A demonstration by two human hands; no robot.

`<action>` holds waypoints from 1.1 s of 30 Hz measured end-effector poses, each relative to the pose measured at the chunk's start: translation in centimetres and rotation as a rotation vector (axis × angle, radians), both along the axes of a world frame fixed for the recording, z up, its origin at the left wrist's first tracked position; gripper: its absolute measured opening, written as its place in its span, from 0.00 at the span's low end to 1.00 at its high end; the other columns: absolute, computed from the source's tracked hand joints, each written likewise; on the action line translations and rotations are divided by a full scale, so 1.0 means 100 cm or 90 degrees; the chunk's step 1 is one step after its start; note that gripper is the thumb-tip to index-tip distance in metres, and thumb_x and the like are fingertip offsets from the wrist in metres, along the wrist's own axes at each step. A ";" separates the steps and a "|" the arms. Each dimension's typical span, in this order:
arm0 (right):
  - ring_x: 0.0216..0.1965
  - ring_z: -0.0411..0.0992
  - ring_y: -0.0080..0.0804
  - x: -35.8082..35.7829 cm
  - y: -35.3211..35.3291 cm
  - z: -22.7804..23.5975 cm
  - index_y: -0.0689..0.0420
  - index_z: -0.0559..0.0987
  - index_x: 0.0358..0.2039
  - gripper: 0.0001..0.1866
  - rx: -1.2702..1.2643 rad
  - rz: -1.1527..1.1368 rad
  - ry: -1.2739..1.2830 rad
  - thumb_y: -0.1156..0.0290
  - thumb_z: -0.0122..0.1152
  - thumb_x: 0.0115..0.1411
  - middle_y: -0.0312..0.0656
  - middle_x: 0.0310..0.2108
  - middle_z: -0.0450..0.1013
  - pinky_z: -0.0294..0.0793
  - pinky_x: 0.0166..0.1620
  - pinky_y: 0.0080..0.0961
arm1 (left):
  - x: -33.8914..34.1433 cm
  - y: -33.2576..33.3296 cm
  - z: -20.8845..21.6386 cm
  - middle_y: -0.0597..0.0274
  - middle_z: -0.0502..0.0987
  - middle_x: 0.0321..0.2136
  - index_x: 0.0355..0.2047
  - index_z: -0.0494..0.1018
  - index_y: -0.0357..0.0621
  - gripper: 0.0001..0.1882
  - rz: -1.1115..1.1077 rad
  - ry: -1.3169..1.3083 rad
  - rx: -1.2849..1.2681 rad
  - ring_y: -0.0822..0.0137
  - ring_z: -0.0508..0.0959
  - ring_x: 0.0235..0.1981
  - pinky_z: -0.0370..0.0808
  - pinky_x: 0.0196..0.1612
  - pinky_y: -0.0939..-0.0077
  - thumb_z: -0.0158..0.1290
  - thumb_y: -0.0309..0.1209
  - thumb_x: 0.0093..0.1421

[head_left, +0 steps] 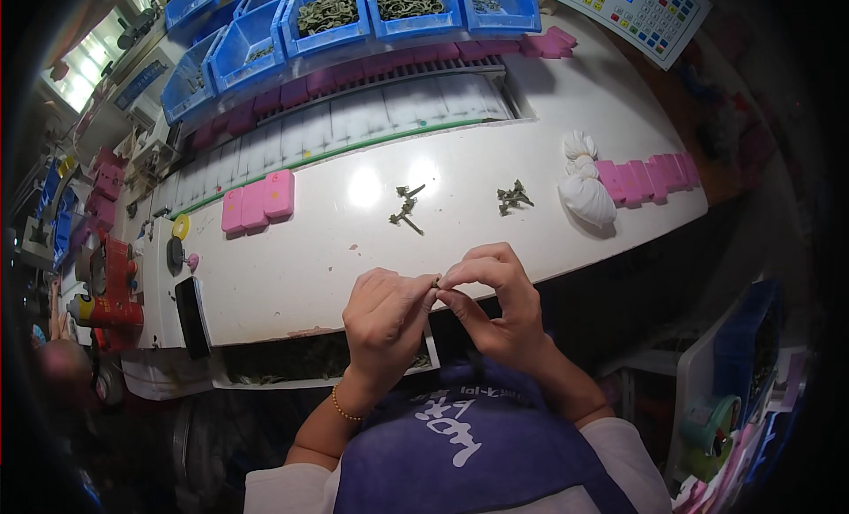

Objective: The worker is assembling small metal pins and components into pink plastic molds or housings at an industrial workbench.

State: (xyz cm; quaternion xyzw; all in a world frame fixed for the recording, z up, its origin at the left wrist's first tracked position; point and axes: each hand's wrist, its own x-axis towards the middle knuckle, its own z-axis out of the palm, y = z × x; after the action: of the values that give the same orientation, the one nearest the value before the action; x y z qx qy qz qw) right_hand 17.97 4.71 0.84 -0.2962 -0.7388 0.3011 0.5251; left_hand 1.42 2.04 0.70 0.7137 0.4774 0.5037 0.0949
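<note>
Above the front edge of the white table, my left hand (386, 312) and my right hand (498, 293) meet fingertip to fingertip. Both are closed in a pinch on a small dark piece (436, 285), mostly covered by the fingers, so its exact kind cannot be told. A gold beaded bracelet (346, 402) circles my left wrist. Ahead of my hands lies a loose cluster of small dark-green branched pieces (407, 211). A second, tighter pile of similar pieces (514, 198) rests to its right.
Pink blocks (256, 204) sit left on the table (309, 284); a white tied cloth bag (587, 198) and a fanned row of pink blocks (648, 179) lie right. Blue bins (325, 19) line the back behind a roller conveyor (354, 107). A drawer (292, 359) stands out under the front edge.
</note>
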 end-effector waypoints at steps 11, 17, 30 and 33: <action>0.41 0.74 0.33 0.009 0.002 -0.005 0.59 0.76 0.43 0.11 -0.077 -0.074 0.089 0.82 0.62 0.61 0.43 0.40 0.76 0.73 0.46 0.27 | -0.004 -0.007 -0.005 0.55 0.83 0.33 0.39 0.80 0.32 0.06 -0.118 -0.519 -0.409 0.67 0.82 0.35 0.79 0.43 0.70 0.57 0.21 0.63; 0.44 0.76 0.28 0.004 -0.009 -0.009 0.59 0.75 0.46 0.13 -0.191 0.002 0.139 0.80 0.64 0.61 0.41 0.42 0.78 0.74 0.51 0.26 | -0.002 -0.007 -0.008 0.55 0.82 0.33 0.39 0.79 0.33 0.06 -0.151 -0.631 -0.414 0.66 0.81 0.34 0.78 0.45 0.69 0.58 0.22 0.63; 0.45 0.76 0.26 0.002 -0.011 -0.011 0.59 0.72 0.51 0.20 -0.212 0.031 0.160 0.80 0.66 0.60 0.42 0.43 0.79 0.74 0.53 0.27 | -0.001 -0.007 -0.015 0.55 0.83 0.34 0.38 0.80 0.33 0.06 -0.085 -0.391 -0.225 0.68 0.81 0.38 0.77 0.42 0.76 0.60 0.18 0.59; 0.46 0.76 0.26 0.002 -0.011 -0.011 0.59 0.71 0.52 0.21 -0.213 0.038 0.152 0.80 0.66 0.59 0.42 0.43 0.78 0.74 0.54 0.27 | 0.000 -0.006 -0.015 0.55 0.83 0.33 0.38 0.80 0.33 0.08 -0.067 -0.312 -0.147 0.68 0.81 0.36 0.77 0.41 0.76 0.60 0.16 0.57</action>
State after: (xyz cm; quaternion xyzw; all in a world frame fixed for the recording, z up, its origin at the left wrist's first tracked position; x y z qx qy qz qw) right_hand 18.20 3.64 -0.25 -0.3192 -0.6194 0.4681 0.5434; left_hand 1.39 1.48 -0.82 0.5784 0.4569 0.5982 0.3144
